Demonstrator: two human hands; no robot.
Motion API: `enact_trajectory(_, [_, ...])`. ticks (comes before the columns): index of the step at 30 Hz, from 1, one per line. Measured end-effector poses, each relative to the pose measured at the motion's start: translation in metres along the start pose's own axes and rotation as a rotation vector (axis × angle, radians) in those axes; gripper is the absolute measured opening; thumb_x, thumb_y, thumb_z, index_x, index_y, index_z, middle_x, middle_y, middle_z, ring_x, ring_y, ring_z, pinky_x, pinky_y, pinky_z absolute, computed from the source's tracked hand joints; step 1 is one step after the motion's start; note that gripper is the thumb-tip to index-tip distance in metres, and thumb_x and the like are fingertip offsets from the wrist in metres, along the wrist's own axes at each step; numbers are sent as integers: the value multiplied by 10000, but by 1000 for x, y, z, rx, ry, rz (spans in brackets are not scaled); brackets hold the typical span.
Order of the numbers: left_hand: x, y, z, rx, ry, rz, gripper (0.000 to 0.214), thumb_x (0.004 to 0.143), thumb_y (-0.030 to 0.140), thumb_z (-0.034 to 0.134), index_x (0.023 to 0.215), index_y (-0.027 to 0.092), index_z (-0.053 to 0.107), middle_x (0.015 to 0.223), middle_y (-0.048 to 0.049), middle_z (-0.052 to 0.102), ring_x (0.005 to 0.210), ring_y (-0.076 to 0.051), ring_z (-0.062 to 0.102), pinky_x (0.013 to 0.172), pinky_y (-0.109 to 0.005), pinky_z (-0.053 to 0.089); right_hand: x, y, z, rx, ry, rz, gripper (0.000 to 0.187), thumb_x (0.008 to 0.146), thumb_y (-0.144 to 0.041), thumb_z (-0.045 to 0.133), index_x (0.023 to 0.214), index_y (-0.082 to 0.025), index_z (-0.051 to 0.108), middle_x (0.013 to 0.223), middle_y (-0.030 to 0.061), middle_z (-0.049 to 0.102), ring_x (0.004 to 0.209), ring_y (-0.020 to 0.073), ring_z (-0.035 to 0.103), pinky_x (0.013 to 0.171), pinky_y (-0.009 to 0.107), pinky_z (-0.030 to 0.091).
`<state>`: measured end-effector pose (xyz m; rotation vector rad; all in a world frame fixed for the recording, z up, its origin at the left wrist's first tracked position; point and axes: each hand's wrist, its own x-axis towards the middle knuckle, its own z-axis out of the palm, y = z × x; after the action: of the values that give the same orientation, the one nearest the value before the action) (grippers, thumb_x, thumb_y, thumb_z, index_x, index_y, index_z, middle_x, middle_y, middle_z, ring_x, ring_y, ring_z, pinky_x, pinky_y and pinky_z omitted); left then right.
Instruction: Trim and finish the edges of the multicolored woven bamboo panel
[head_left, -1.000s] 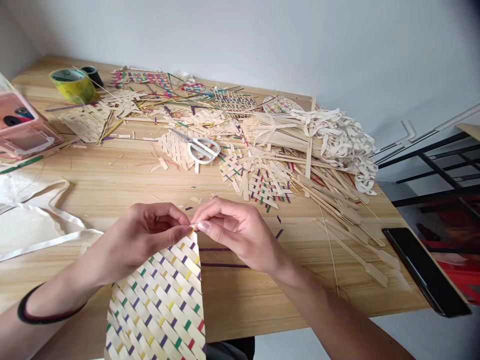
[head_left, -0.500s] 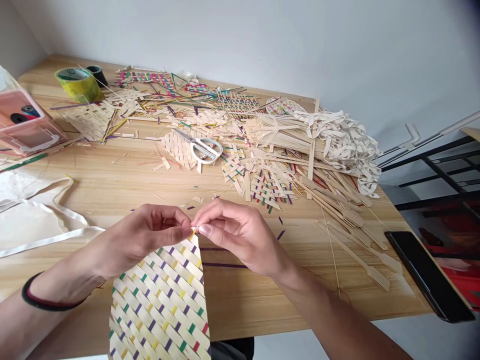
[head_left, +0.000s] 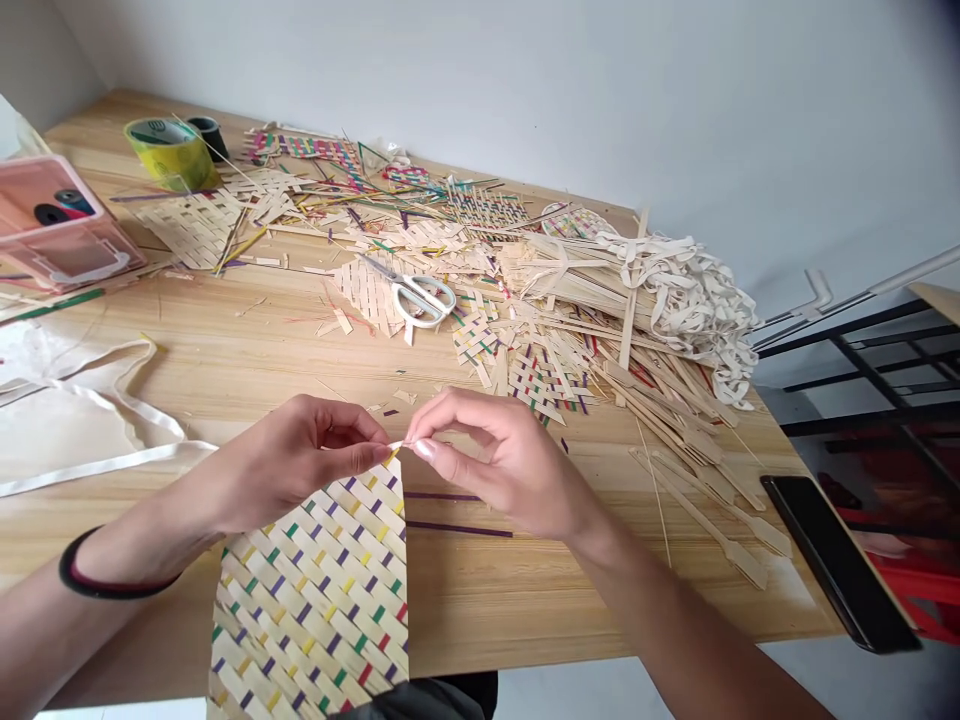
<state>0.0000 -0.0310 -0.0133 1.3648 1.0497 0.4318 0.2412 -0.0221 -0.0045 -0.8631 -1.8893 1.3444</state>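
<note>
A woven mat [head_left: 319, 590] of pale flat strips, checked with purple, green, yellow and red, hangs over the table's front edge. At its top corner my left hand [head_left: 289, 470] is closed, thumb and index finger pinching the tip of the weave. My right hand [head_left: 495, 465] is pinched just beside it, its fingertips nearly touching the left ones. A thin end runs between the two pinches; what exactly the right fingers hold is too small to make out. Two purple strips [head_left: 461, 528] lie on the table under my right hand.
White-handled scissors [head_left: 424, 300] lie beyond my hands, among woven scraps [head_left: 544, 380]. Flat wooden sticks [head_left: 709, 520] and a black phone [head_left: 832, 560] are on the right. To the left are white cloth with straps [head_left: 112, 465], a pink box [head_left: 60, 225] and yellow tape [head_left: 171, 155].
My right hand has drawn slightly away to the right from the left one, widening the gap between the fingertips. The whole view has shifted a little.
</note>
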Motion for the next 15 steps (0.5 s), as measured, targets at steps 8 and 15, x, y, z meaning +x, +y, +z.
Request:
enact_trajectory(8, [1, -1, -4, 11, 2, 8, 380, 939, 529, 658, 931, 167, 776, 770, 15, 627, 680, -134, 463, 609, -249, 342, 13, 0, 5, 93, -38, 234, 103, 950, -286, 703, 927, -190, 731, 978, 40, 751, 924, 175, 709, 893, 320, 576])
enact_trajectory(15, [1, -7, -3, 20, 18, -40, 461, 939, 610, 632, 955, 172, 771, 739, 25, 580, 651, -130, 406, 548, -247, 299, 17, 2, 10, 147, -54, 288, 190, 921, -363, 751, 908, -174, 751, 887, 29, 754, 830, 160, 703, 820, 295, 583])
